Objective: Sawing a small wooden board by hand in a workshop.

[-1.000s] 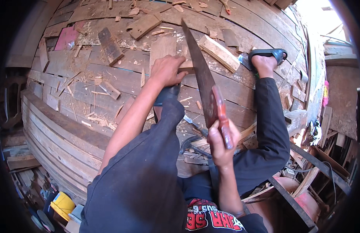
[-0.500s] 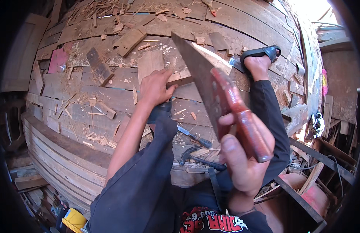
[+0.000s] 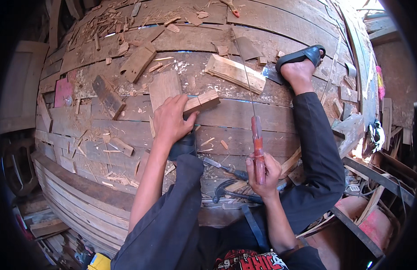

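Note:
My left hand (image 3: pixel 171 118) presses down on a short wooden block (image 3: pixel 203 102), fingers over its left end and thumb on the near side. The block's right end sticks out, with a dark line across its top. Beneath my left hand lies a flat board (image 3: pixel 164 85), partly covered. In my right hand (image 3: pixel 266 175) is a handsaw (image 3: pixel 258 146), gripped by its reddish-brown handle. Its thin blade is seen edge-on, pointing away to the right of the block and apart from it. A pale wooden offcut (image 3: pixel 235 74) lies beyond.
Between my legs lie a claw hammer (image 3: pixel 222 192) and a chisel (image 3: pixel 227 169). Scrap blocks (image 3: pixel 138 62) and shavings are scattered over the plank floor (image 3: pixel 244 128). Stacked boards (image 3: pixel 82 198) stand at left. My sandalled foot (image 3: pixel 301 74) rests at right; a brush (image 3: pixel 231 6) lies far off.
My right hand has lowered the saw away from my view, and its blade has turned from broadside to edge-on. My left hand stays on the block; the whole view has shifted slightly.

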Available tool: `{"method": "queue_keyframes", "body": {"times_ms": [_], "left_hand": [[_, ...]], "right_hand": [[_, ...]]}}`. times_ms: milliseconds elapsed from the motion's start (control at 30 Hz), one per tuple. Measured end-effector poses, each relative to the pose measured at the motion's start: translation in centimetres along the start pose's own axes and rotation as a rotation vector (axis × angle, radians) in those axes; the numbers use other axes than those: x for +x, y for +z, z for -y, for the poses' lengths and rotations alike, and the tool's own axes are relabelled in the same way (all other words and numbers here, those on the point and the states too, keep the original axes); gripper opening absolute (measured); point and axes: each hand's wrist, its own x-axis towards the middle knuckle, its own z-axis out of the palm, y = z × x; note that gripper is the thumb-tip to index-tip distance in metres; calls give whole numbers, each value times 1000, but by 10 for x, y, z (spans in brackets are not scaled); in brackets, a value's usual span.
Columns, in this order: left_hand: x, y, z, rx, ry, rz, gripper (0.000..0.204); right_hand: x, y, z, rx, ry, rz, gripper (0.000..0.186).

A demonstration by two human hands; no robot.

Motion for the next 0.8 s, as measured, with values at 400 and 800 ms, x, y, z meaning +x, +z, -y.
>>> {"method": "queue_keyframes", "body": {"times_ms": [400, 800], "left_hand": [[-2, -1, 0, 56, -22, -14, 44], [-3, 25, -17, 58, -4, -154, 53]], "right_hand": [[-3, 25, -28, -123, 149, 308, 28], [2, 9, -29, -283, 155, 421, 32]]}}
